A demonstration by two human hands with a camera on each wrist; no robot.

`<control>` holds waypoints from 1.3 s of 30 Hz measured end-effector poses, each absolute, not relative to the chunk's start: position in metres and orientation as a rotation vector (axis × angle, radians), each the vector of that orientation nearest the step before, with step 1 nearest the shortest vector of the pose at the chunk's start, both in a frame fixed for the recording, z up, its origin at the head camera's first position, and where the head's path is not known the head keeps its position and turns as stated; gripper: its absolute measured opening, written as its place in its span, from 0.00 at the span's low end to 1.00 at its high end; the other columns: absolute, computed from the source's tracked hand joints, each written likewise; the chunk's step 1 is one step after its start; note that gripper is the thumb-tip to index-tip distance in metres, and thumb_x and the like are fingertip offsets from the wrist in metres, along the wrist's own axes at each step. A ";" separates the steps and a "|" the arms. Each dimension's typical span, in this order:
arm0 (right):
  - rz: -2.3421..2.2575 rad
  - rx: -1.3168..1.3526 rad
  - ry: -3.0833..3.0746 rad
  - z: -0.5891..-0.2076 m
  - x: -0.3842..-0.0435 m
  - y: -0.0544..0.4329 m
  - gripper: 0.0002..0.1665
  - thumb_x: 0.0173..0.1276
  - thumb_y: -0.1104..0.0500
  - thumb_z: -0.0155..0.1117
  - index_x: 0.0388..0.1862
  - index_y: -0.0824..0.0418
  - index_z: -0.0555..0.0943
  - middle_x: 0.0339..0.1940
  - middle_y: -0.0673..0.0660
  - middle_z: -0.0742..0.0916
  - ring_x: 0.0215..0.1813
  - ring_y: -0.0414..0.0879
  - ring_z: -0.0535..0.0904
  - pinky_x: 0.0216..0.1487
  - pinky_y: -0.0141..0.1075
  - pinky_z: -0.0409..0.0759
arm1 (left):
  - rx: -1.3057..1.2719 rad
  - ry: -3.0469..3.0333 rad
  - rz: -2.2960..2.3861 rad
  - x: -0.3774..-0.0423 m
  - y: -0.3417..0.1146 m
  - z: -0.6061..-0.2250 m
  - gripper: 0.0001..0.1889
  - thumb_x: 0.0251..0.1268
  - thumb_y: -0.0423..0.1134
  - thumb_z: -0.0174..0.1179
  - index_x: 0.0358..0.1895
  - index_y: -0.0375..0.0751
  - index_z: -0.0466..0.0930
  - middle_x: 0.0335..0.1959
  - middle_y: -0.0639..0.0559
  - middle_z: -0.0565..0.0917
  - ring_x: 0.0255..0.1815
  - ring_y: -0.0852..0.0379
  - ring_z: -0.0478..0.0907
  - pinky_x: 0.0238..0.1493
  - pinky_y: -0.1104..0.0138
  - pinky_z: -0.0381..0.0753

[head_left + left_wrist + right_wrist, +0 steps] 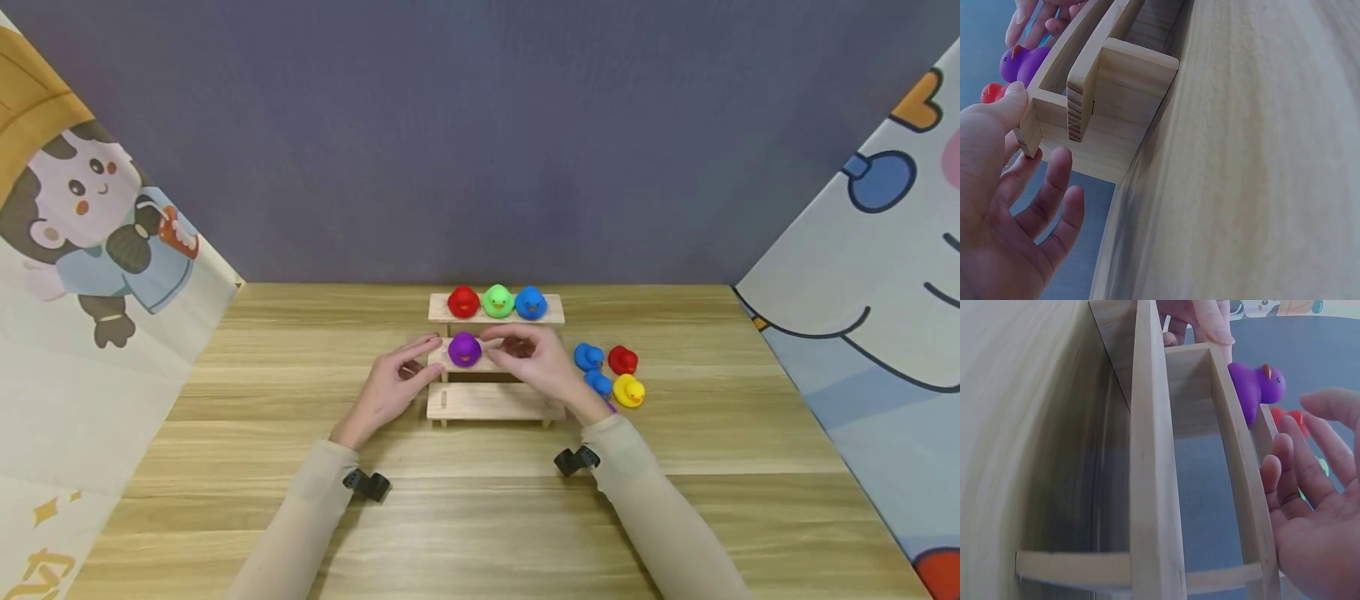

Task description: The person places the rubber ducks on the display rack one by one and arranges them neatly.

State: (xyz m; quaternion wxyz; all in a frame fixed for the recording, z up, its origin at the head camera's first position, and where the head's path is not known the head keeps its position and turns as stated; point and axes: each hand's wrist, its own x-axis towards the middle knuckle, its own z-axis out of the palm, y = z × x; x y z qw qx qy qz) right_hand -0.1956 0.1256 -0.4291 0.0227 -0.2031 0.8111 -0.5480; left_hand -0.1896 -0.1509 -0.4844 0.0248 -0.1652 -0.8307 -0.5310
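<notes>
A purple rubber duck (465, 349) sits near the left end of the middle tier of a stepped wooden rack (495, 402). My left hand (390, 385) grips that tier's left end, thumb at the front edge and index finger at the back; the left wrist view shows the plank (1030, 128) between them. To the right of the purple duck, my right hand (536, 360) hovers over the same tier. Its fingers are loosely bent, apart from the duck, with nothing between them in the right wrist view. A red duck (463, 302), green duck (498, 301) and blue duck (531, 303) line the top tier.
Right of the rack, on the wooden table (480, 517), lie two blue ducks (588, 357), a red duck (623, 360) and a yellow duck (629, 390). A bit of purple shows by my right wrist. A dark panel (480, 142) stands behind, with printed panels at both sides.
</notes>
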 end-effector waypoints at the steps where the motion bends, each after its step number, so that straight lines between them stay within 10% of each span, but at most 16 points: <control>1: -1.690 -0.626 2.517 -0.429 -0.195 0.127 0.16 0.73 0.59 0.73 0.58 0.58 0.90 0.55 0.57 0.92 0.47 0.48 0.85 0.49 0.33 0.85 | -0.509 -2.570 -1.645 -0.189 -0.151 -0.484 0.25 0.73 0.42 0.70 0.71 0.43 0.81 0.75 0.43 0.78 0.47 0.53 0.87 0.50 0.71 0.87; 39: -1.743 -0.533 2.677 -0.441 -0.183 0.209 0.13 0.76 0.59 0.72 0.56 0.58 0.90 0.52 0.60 0.92 0.47 0.37 0.83 0.46 0.31 0.84 | -0.476 -2.586 -1.652 -0.188 -0.151 -0.485 0.26 0.73 0.43 0.71 0.71 0.45 0.81 0.77 0.44 0.77 0.45 0.54 0.87 0.49 0.70 0.87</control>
